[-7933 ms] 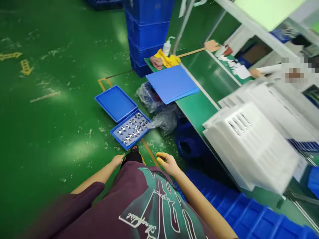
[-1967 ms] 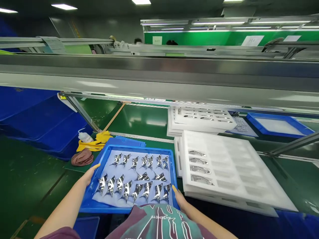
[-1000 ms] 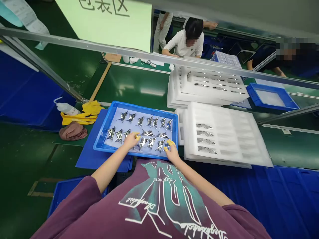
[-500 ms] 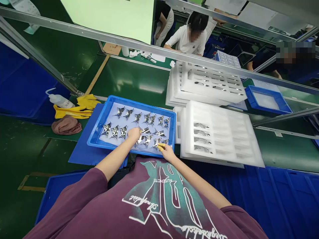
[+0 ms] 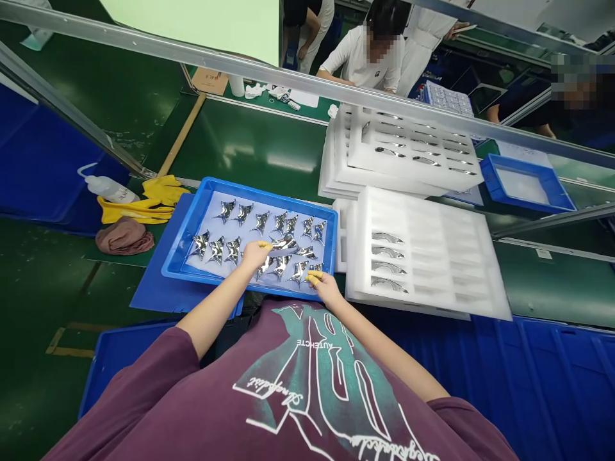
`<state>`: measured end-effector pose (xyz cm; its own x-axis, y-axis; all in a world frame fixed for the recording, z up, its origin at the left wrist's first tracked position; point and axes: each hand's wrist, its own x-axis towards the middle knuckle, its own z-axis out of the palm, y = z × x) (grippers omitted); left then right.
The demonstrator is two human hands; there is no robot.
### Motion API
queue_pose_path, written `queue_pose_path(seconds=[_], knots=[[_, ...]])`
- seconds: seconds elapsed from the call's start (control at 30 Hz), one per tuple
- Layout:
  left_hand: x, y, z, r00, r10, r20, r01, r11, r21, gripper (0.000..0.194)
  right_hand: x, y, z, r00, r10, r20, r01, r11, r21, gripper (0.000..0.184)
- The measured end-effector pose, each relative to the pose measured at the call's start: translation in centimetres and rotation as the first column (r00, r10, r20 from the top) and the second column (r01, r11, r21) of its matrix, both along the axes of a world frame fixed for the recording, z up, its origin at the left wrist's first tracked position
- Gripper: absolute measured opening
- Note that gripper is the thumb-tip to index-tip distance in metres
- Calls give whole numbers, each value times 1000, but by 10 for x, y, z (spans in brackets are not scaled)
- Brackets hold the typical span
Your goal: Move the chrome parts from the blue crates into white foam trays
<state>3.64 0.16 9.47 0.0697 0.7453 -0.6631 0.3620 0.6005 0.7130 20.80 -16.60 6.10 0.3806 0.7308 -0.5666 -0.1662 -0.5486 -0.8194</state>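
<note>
My left hand (image 5: 256,255), with yellow finger covers on its tips, pinches the left end of a shiny curved metal piece (image 5: 285,243) over the blue tray (image 5: 185,267). Above the tray's near right edge is my right hand (image 5: 327,288), palm side hidden. Its yellow-covered fingertips are slightly apart, close to another metal piece (image 5: 316,267), and nothing shows between them. Several more mirror-like, pointed metal pieces (image 5: 216,250) lie in rows on the tray's pale lining.
Right of the tray, a white foam block (image 5: 432,256) holds several curved metal pieces in its left slots. Stacked foam trays (image 5: 346,173) stand behind. A squeeze bottle (image 5: 110,189), yellow gloves (image 5: 163,191) and a brown cloth (image 5: 125,237) lie left. A metal rail (image 5: 240,70) crosses ahead; people work beyond.
My left hand has shifted slightly left, and the metal piece at its fingertips now shows more fully and looks raised. My right hand has moved slightly right, away from a piece lying near it.
</note>
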Motion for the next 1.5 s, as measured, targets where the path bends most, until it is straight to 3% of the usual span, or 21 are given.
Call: queue_pose_path(seconds=[0.07, 0.17, 0.3, 0.37, 0.5, 0.67, 0.73, 0.77, 0.83, 0.9, 0.97, 1.03, 1.07, 1.13, 1.2, 1.3, 1.4, 1.5], knots=[[8, -17, 7, 945, 194, 265, -129, 961, -244, 12, -2, 5, 3, 1000, -4, -3, 4, 1000, 8, 37], [21, -44, 16, 882, 250, 401, -54, 896, -440, 22, -8, 12, 9, 999, 18, 40, -21, 996, 89, 41], [36, -71, 19, 700, 476, 533, -23, 760, -649, 21, -17, 15, 20, 985, 96, 142, -118, 981, 155, 39], [42, -79, 18, 667, 524, 529, -41, 735, -676, 20, -18, 14, 24, 972, 127, 197, -158, 976, 151, 35], [48, -88, 15, 677, 520, 520, -56, 741, -669, 18, -16, 12, 27, 962, 110, 249, -161, 968, 194, 28], [50, -99, 12, 700, 511, 499, -97, 760, -642, 15, -16, 10, 28, 979, -121, 166, 102, 988, 116, 31], [47, -103, 9, 730, 452, 513, -77, 800, -595, 13, -17, 9, 32, 979, -172, 110, 160, 981, 105, 30], [44, -103, 7, 761, 367, 535, -24, 840, -542, 14, -17, 9, 36, 979, -189, 79, 182, 979, 94, 29], [34, -98, 1, 839, 52, 542, 162, 927, -339, 15, -16, 7, 47, 971, -240, -1, 240, 970, 45, 27], [19, -82, -6, 888, -325, 327, 369, 925, -85, 11, -13, 5, 60, 951, -297, -82, 298, 955, -4, 27], [4, -59, -14, 847, -516, -124, 527, 845, 85, 16, -7, 2, 74, 937, -324, -131, 328, 945, 6, 27], [-6, -34, -21, 668, -557, -493, 682, 723, 109, 33, 4, 0, 89, 935, -332, -127, 342, 937, 70, 28], [-9, -24, -24, 563, -577, -592, 748, 660, 67, 39, 12, 0, 97, 935, -339, -109, 350, 931, 106, 29], [-10, -10, -28, 391, -621, -679, 833, 552, -25, 42, 32, -1, 110, 926, -373, -54, 377, 910, 175, 31], [-8, -5, -30, 295, -654, -697, 873, 481, -82, 41, 56, -2, 121, 905, -426, 5, 413, 881, 230, 32], [-4, -7, -31, 259, -656, -709, 884, 456, -99, 42, 93, -5, 130, 860, -507, 52, 475, 834, 280, 33], [-3, -8, -32, 304, -640, -706, 866, 495, -75, 45, 129, -5, 133, 827, -557, 79, 513, 804, 301, 30], [-3, -7, -34, 351, -624, -698, 836, 545, -66, 47, 164, 4, 133, 813, -563, 146, 511, 811, 284, 23]])
